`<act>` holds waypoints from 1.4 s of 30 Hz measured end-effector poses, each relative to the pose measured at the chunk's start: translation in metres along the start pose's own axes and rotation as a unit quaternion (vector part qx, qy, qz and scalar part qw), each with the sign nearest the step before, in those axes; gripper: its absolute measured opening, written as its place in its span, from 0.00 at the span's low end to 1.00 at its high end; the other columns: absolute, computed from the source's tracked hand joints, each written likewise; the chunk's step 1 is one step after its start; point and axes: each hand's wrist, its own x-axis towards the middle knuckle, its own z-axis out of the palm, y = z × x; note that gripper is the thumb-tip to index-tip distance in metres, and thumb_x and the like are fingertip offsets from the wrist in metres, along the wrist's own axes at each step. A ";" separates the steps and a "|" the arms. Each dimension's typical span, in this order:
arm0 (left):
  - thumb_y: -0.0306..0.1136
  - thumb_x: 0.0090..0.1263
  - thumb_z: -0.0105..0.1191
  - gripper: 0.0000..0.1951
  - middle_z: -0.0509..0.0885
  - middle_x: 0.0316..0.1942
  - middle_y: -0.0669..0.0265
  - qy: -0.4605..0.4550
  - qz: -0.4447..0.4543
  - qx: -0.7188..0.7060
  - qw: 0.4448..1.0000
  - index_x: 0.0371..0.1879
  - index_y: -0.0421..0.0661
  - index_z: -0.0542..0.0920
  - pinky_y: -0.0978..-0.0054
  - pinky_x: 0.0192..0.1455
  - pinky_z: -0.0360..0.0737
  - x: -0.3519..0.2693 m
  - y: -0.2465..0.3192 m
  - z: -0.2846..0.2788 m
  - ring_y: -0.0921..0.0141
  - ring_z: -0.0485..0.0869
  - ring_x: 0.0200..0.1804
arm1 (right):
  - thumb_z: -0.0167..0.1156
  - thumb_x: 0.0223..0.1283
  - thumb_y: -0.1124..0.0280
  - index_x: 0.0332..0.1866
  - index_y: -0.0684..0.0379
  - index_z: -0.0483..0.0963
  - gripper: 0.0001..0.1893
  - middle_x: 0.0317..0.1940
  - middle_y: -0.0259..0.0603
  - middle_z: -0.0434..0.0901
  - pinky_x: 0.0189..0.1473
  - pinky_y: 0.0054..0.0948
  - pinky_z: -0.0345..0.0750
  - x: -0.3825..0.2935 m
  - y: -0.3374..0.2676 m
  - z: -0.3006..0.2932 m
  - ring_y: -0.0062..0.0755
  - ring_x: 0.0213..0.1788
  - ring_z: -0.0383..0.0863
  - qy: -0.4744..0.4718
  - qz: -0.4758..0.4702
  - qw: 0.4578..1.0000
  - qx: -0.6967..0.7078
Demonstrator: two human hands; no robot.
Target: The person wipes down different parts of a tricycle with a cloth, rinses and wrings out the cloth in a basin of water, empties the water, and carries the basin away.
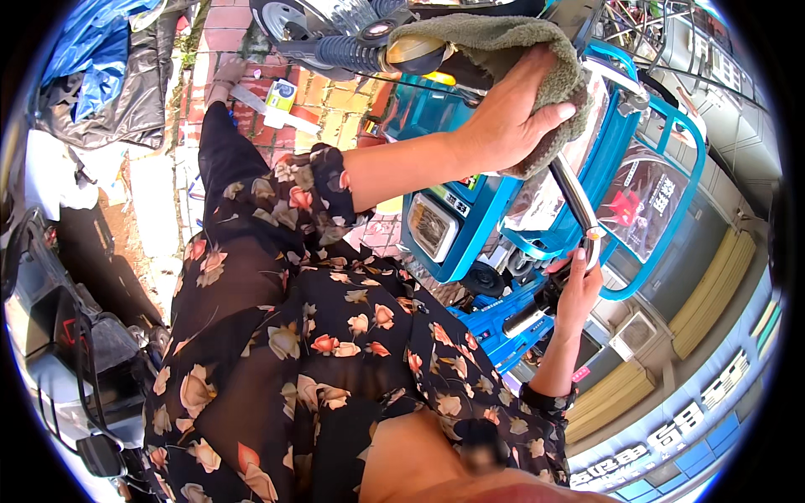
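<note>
My left hand point(519, 110) is closed on a folded olive-green cloth point(560, 126), which drapes over the end of a chrome handlebar tube point(575, 195) and beside a round amber lamp point(412, 49). Its fingertips are hidden by the cloth; the thumb lies on top. Lower right, my right hand point(578, 292) is around the handlebar near a black control housing point(553, 286), its fingers partly hidden. Between the hands and my floral-clad body stands the teal front panel of a cargo tricycle point(465, 242) with a rectangular headlight point(433, 226).
A black ribbed shock absorber point(349, 53) crosses the top. A small box point(281, 94) and white packing pieces point(302, 122) lie on the brick paving near my foot. Blue and black tarpaulins point(135, 107) lie upper left. Another vehicle with a black mirror point(100, 454) stands lower left.
</note>
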 end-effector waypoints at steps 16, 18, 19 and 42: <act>0.34 0.76 0.54 0.22 0.87 0.43 0.48 0.087 -0.032 -0.007 0.996 0.64 0.35 0.71 0.65 0.51 0.80 -0.022 -0.012 0.033 0.50 0.86 0.46 | 0.51 0.79 0.57 0.46 0.63 0.72 0.17 0.23 0.35 0.79 0.28 0.19 0.70 0.002 -0.002 0.001 0.19 0.25 0.78 -0.008 -0.004 1.000 0.016; 0.34 0.76 0.54 0.22 0.87 0.43 0.51 0.014 -0.089 -0.023 0.996 0.65 0.37 0.72 0.67 0.51 0.80 -0.036 -0.005 0.035 0.60 0.87 0.44 | 0.51 0.79 0.57 0.48 0.63 0.72 0.17 0.23 0.35 0.80 0.26 0.19 0.69 0.002 -0.001 0.000 0.17 0.24 0.77 -0.007 0.010 1.000 -0.005; 0.35 0.76 0.55 0.22 0.87 0.44 0.53 -0.043 -0.109 -0.039 0.992 0.65 0.37 0.72 0.67 0.51 0.80 -0.047 -0.003 0.032 0.63 0.86 0.44 | 0.51 0.79 0.57 0.49 0.63 0.72 0.17 0.23 0.35 0.80 0.26 0.18 0.69 0.002 0.001 0.000 0.16 0.24 0.76 -0.010 0.000 1.000 0.001; 0.31 0.65 0.63 0.26 0.78 0.62 0.52 -0.082 0.147 0.306 0.937 0.64 0.40 0.75 0.63 0.66 0.73 -0.092 -0.033 -0.061 0.57 0.76 0.64 | 0.51 0.78 0.57 0.63 0.63 0.74 0.21 0.23 0.33 0.79 0.27 0.18 0.65 0.001 0.005 0.000 0.13 0.25 0.73 -0.003 0.001 1.000 -0.004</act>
